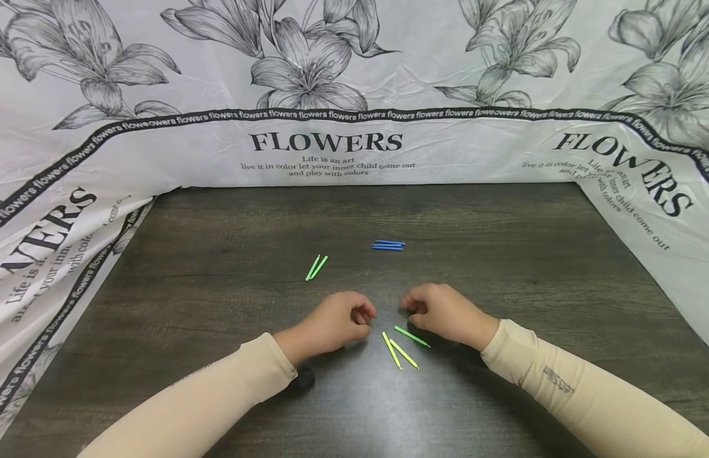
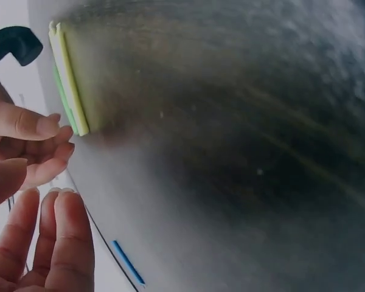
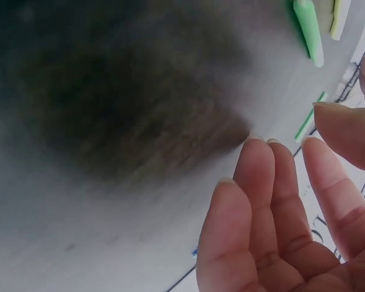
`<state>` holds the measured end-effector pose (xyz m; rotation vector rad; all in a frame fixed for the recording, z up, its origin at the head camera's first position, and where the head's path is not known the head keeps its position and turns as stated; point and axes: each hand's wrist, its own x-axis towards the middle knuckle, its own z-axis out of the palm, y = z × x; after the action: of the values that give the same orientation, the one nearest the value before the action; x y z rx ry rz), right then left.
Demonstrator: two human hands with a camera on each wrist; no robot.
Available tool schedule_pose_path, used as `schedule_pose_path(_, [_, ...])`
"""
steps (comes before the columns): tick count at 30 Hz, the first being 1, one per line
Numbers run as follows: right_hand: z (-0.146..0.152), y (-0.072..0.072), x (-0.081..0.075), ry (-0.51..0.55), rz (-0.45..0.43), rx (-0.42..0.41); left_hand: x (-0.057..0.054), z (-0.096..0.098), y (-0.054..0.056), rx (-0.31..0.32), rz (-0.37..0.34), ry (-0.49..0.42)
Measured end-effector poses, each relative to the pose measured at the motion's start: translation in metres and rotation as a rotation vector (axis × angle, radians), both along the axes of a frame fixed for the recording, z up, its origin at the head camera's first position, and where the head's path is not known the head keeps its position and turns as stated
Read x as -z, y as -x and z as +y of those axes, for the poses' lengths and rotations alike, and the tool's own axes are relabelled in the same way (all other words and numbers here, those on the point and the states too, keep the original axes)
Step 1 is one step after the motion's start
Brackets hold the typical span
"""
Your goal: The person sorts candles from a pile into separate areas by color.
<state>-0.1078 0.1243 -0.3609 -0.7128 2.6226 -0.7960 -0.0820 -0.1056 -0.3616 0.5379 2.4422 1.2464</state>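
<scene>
Both bare hands hover over the dark table, fingers loosely curled and holding nothing. The left hand point(image 1: 334, 321) is left of two thin yellow candles point(image 1: 391, 350), which lie side by side at an angle. Right beside a single green candle point(image 1: 412, 336) is the right hand point(image 1: 446, 315). In the left wrist view the yellow candles point(image 2: 71, 79) overlap the green one, just past the right hand's fingertips. The right wrist view has the green candle point(image 3: 308, 30) near its top edge, apart from the right hand's fingers point(image 3: 255, 188).
Farther back on the left lie two green candles point(image 1: 316, 268). A small group of blue candles point(image 1: 387, 247) lies behind, toward the middle. White cloth point(image 1: 331, 149) printed with flowers and lettering hangs behind the table point(image 1: 228, 229) and along its sides.
</scene>
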Motion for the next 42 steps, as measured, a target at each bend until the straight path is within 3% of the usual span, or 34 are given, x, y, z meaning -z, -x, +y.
schedule_pose_path(13, [0.001, -0.017, -0.004, -0.006, 0.003, -0.016, 0.003, 0.017, -0.004, 0.145, 0.125, 0.123])
schedule_pose_path(42, [0.005, -0.034, -0.004, -0.013, 0.016, 0.001, 0.004, 0.030, -0.001, 0.226, 0.188, 0.240])
